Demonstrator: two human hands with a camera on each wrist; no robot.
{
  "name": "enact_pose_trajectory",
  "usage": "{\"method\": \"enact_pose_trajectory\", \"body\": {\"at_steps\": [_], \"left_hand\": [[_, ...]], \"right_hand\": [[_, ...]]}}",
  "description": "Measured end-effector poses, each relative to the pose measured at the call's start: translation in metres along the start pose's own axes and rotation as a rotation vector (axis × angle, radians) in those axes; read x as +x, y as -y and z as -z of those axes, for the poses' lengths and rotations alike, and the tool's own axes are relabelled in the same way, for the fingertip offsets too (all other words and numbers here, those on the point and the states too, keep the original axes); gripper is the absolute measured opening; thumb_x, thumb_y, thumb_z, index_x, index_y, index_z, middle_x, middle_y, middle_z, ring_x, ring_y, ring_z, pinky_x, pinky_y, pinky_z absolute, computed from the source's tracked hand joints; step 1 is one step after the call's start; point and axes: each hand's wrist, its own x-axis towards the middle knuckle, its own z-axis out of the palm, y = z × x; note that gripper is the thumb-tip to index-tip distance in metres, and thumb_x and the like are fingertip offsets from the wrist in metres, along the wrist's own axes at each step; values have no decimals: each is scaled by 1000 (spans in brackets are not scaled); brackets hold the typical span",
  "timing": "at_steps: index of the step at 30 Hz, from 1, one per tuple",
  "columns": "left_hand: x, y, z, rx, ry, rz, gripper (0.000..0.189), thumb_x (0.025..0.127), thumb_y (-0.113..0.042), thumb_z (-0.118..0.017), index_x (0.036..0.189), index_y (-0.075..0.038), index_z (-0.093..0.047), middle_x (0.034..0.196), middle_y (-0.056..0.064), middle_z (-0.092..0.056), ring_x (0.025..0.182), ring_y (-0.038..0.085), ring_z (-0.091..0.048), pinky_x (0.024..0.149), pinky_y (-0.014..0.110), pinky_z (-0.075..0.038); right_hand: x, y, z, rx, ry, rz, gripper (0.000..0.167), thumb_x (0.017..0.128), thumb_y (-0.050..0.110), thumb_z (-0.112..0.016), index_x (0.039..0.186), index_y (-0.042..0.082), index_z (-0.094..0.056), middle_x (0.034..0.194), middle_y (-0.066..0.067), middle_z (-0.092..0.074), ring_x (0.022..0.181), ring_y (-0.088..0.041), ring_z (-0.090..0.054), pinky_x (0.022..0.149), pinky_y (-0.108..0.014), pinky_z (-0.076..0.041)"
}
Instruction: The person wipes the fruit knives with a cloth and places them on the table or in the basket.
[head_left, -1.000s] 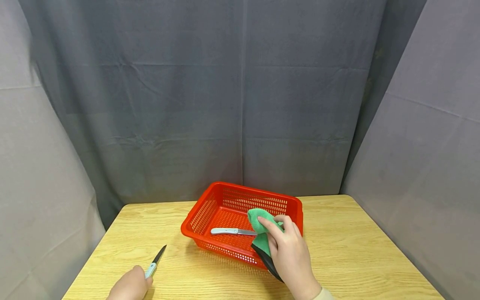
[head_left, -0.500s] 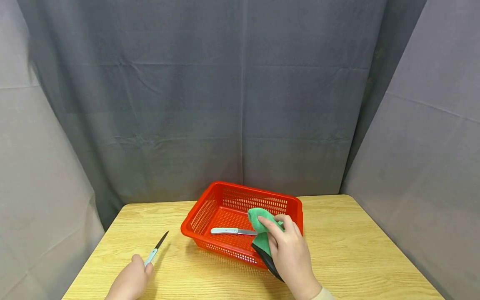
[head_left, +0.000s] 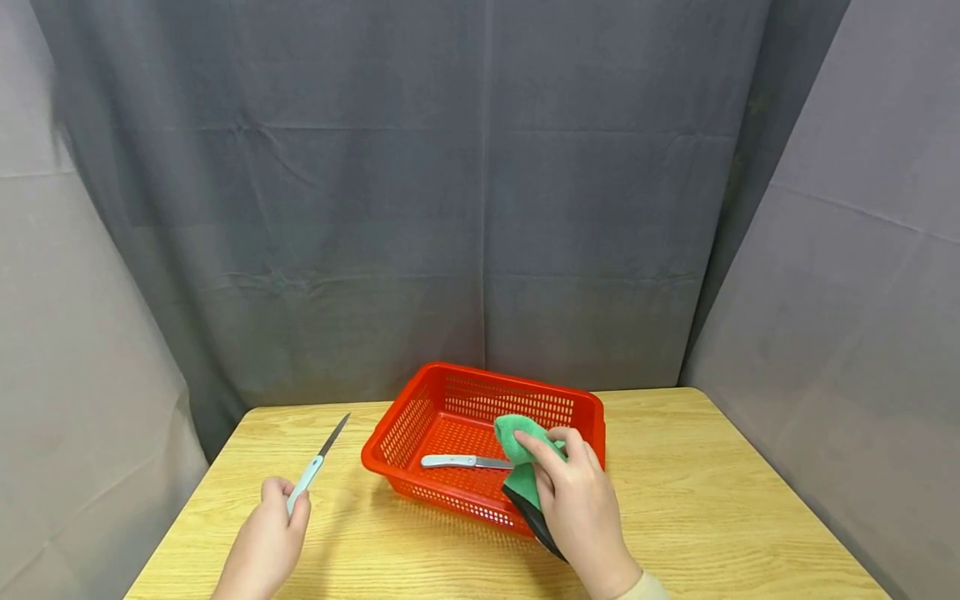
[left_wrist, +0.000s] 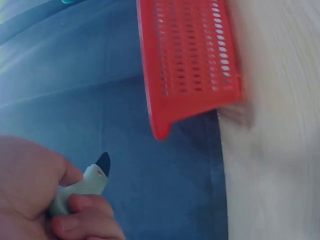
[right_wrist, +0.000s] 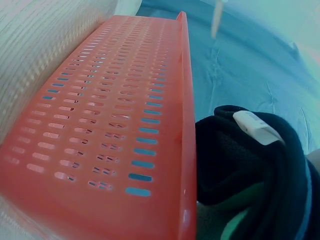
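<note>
My left hand [head_left: 266, 533] grips a paring knife [head_left: 306, 483] by its pale mint handle, the dark blade pointing up and away to the right. In the left wrist view, thumb and fingers wrap round the knife's handle [left_wrist: 86, 186]. My right hand [head_left: 581, 508] pinches a green cloth [head_left: 517, 437] with a black edge over the near right side of a red plastic basket [head_left: 487, 508]. In the right wrist view the cloth's black part [right_wrist: 250, 160] with a white tag hangs by the basket's rim. A second knife [head_left: 450, 461], white-handled, lies in the basket, its blade partly hidden by the cloth.
The basket stands on a light wooden table [head_left: 720, 500], towards its back edge. A grey curtain [head_left: 360, 208] hangs behind the table, with paler cloth sheets [head_left: 847, 292] at both sides.
My left hand has risen and moved forward with the paring knife, whose tip is now higher and slightly further right. The right hand, cloth and basket stay in place.
</note>
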Motion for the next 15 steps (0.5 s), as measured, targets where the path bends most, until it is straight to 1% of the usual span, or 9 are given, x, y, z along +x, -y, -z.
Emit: {"method": "enact_pose_trajectory", "body": {"at_steps": [2, 7, 11, 15], "left_hand": [[-2, -6, 1, -21, -15, -9, 27, 107, -23, -40, 119, 1, -39, 67, 1, -41, 52, 16, -39, 48, 29, -33], [-9, -23, 1, -73, -24, -18, 26, 107, -21, -41, 123, 0, -38, 69, 2, -42, 54, 17, -40, 50, 29, -34], [-13, -33, -2, -95, -40, -47, 27, 108, -19, -43, 126, -1, -38, 73, 3, -43, 56, 17, -40, 52, 29, -35], [-16, -42, -8, -113, -75, -125, 29, 108, -18, -46, 130, 0, -40, 78, 3, -47, 58, 15, -40, 53, 28, -35]], "right_hand": [[0, 0, 0, 0, 1, 1, 54, 76, -6, -85, 119, 26, -77, 104, -8, -62, 83, -22, -61, 61, -32, -54], [1, 0, 0, 0, 0, -2, 54, 76, -6, -84, 119, 26, -77, 105, -8, -62, 83, -23, -61, 62, -33, -55], [2, 0, 1, 2, -6, -2, 54, 76, -6, -83, 119, 26, -77, 105, -9, -62, 83, -24, -62, 61, -34, -55], [3, 0, 2, 3, -12, 3, 54, 76, -7, -82, 119, 26, -77, 105, -10, -62, 84, -25, -62, 60, -35, -55]]}}
